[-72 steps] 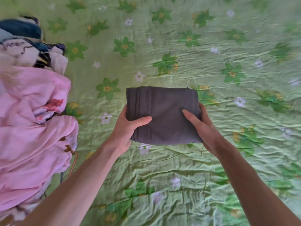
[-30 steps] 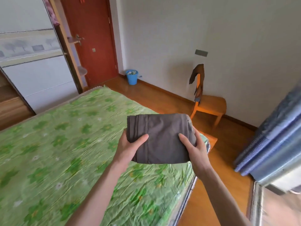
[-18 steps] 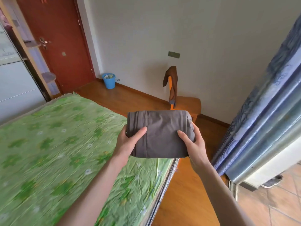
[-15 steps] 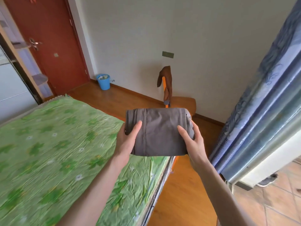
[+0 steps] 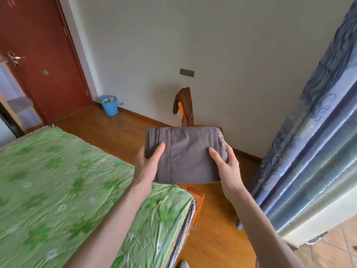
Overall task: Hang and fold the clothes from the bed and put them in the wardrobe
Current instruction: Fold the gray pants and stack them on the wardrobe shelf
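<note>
Item: grey garment (image 5: 186,154), folded into a flat packet. Held in the air past the bed (image 5: 67,190) corner, at 12 o'clock from the wearer. Left hand (image 5: 145,167) gripped at its 9 o'clock edge, thumb on top; right hand (image 5: 225,164) at 3 o'clock, likewise. Folding judged done for this piece; stowing not yet done. No wardrobe plainly identified in view. Chair (image 5: 185,113) at 12 o'clock, beyond.

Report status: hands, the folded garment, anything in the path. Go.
Left hand and right hand grip folded grey garment, one at each side. Garment held level past bed corner. Wooden chair directly ahead; wardrobe not in view.
</note>
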{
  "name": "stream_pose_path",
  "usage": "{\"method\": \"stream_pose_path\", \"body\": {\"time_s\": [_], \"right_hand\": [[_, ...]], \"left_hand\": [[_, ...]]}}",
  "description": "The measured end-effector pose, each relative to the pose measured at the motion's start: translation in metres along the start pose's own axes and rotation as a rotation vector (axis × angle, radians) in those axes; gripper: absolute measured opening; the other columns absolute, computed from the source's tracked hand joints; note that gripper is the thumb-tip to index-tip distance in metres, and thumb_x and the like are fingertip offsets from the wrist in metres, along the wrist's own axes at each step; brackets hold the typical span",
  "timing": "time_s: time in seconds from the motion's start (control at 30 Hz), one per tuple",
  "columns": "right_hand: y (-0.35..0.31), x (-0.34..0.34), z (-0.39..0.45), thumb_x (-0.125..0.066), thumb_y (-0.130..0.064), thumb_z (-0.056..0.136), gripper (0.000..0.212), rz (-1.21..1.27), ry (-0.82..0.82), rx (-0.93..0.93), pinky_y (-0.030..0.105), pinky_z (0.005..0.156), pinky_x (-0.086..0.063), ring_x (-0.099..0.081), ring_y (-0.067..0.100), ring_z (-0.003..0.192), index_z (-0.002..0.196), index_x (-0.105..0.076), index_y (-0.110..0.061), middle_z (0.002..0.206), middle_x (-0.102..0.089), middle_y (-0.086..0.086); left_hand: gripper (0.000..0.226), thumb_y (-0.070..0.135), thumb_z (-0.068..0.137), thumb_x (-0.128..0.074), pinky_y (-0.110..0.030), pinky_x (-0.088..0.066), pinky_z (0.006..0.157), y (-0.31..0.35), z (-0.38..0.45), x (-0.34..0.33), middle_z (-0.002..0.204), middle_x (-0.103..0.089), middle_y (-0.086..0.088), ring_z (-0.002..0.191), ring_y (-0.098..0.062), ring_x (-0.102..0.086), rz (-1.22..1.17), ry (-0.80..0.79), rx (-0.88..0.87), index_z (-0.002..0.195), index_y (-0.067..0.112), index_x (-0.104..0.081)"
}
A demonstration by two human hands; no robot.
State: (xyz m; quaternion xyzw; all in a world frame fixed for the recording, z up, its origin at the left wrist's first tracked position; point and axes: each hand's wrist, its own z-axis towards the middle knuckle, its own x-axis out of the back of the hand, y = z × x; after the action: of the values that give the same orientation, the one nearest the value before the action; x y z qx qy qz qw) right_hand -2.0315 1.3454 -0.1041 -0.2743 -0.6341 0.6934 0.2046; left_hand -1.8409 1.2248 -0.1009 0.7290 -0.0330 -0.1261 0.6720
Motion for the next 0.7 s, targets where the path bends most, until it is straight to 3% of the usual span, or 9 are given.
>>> {"method": "stream_pose_path", "body": {"time_s": [0.1,0.33,0.43,0.57,0.7], "right_hand": [[-0.002,0.003,0.061,-0.079,-0.047,0.088,0.049,0.024,-0.004,-0.018,0.045,0.104,-0.056,-0.067,0.014,0.120,0.132,-0.058,-0.050,0.133,-0.066,-0.011],[-0.016,-0.001,0.198,-0.077,-0.051,0.088,0.063,0.003,0.004,-0.034,0.045,0.104,-0.056,-0.065,0.016,0.122,0.144,-0.049,-0.046,0.139,-0.062,-0.010],[-0.018,-0.002,0.252,-0.077,-0.049,0.089,0.063,-0.003,0.007,-0.011,0.042,0.104,-0.056,-0.066,0.013,0.121,0.145,-0.050,-0.044,0.138,-0.063,-0.012],[-0.017,-0.002,0.315,-0.079,-0.050,0.087,0.064,0.005,-0.003,-0.008,0.044,0.105,-0.055,-0.067,0.013,0.120,0.145,-0.052,-0.042,0.135,-0.065,-0.012],[-0.012,0.000,0.369,-0.077,-0.046,0.089,0.059,0.031,-0.050,0.000,0.041,0.100,-0.058,-0.069,0.012,0.116,0.142,-0.053,-0.042,0.131,-0.067,-0.012]], "left_hand": [[0.030,0.044,0.090,-0.081,-0.044,-0.061,0.096,0.006,0.052,-0.030,0.115,-0.076,0.010,0.107,-0.012,-0.073,-0.045,-0.011,0.021,0.117,0.036,-0.071],[0.041,0.048,0.091,-0.078,-0.044,-0.060,0.096,0.025,0.176,-0.094,0.124,-0.071,0.010,0.115,-0.014,-0.068,-0.058,-0.052,0.057,0.128,0.040,-0.063],[0.037,0.049,0.092,-0.075,-0.040,-0.060,0.093,0.030,0.222,-0.117,0.124,-0.068,0.013,0.114,-0.011,-0.065,-0.048,-0.056,0.040,0.126,0.045,-0.060],[0.021,0.047,0.095,-0.072,-0.033,-0.057,0.086,0.035,0.268,-0.144,0.115,-0.063,0.020,0.107,-0.004,-0.062,-0.028,-0.047,0.025,0.109,0.052,-0.057],[0.036,0.048,0.097,-0.069,-0.037,-0.056,0.094,0.031,0.311,-0.168,0.115,-0.058,0.022,0.107,-0.005,-0.059,0.025,0.000,0.019,0.127,0.046,-0.050]]}}
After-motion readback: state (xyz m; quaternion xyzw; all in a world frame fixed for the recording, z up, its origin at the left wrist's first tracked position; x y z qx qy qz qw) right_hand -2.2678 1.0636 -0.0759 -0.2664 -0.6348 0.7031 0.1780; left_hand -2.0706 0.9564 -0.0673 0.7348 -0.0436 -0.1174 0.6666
